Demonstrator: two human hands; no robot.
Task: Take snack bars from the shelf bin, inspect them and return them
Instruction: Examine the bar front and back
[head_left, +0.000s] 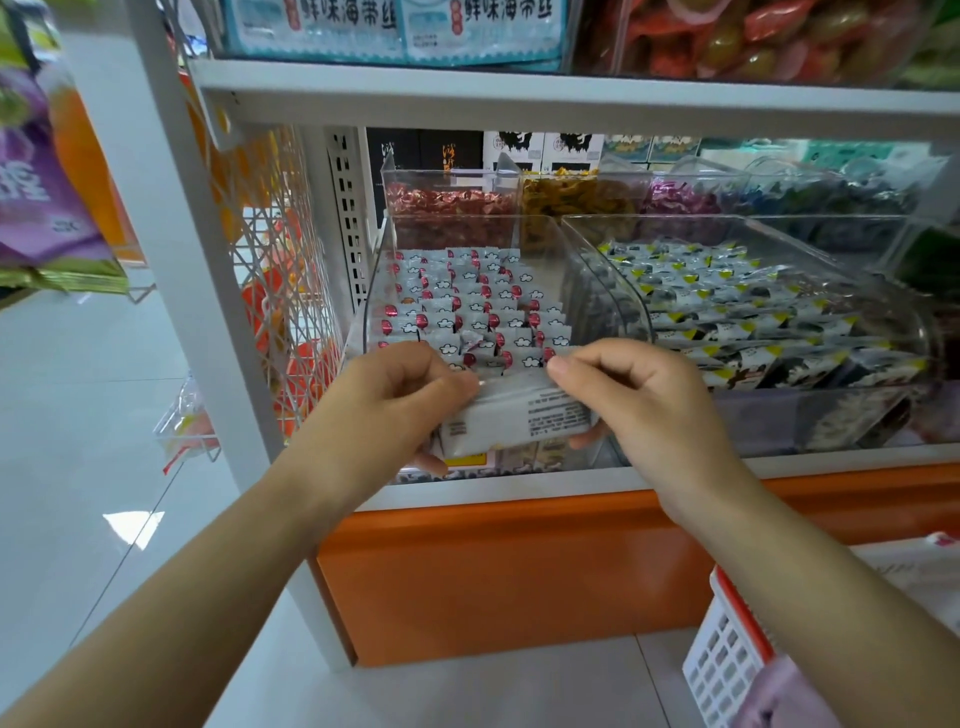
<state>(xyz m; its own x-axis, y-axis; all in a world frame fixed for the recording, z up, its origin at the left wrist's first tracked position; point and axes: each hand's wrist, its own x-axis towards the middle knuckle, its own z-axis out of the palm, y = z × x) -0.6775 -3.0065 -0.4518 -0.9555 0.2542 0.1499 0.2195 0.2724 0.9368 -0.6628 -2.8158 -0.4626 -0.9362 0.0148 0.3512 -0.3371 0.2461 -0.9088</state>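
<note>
From the head camera, both bare hands are meeting in front of the clear plastic shelf bin (371, 291), which is standing on the white shelf ledge (519, 493) above an orange base panel (493, 571). The left hand (384, 395) is pinching the left end of a white rectangular wrapped snack bar (514, 415), thumb on top and fingers curled beneath; the right hand (639, 395) is gripping the right end in the same way, with a fingertip showing under the wrapper's lower right corner. Both sets of fingers are closed narrowly on the pack, none spread wide.

The bar is lying with its long axis running left to right between the two hands, its printed back panel of small black text facing up toward the camera. It is hovering just in front of the bin's lower front lip, touching only the hands as far as can be judged.

Behind it, rows of matching white wrappers with red dots and cloud marks (467, 306) are filling the bin in upright ranks. A neighbouring clear bin of black, white and yellow packets (753, 312) is sitting just to the right.

This looks like the inspection step. The return turns on the bin lying straight ahead and slightly above the fingers: the bar would need lifting over the lip, and both hands look about equally near.
</note>
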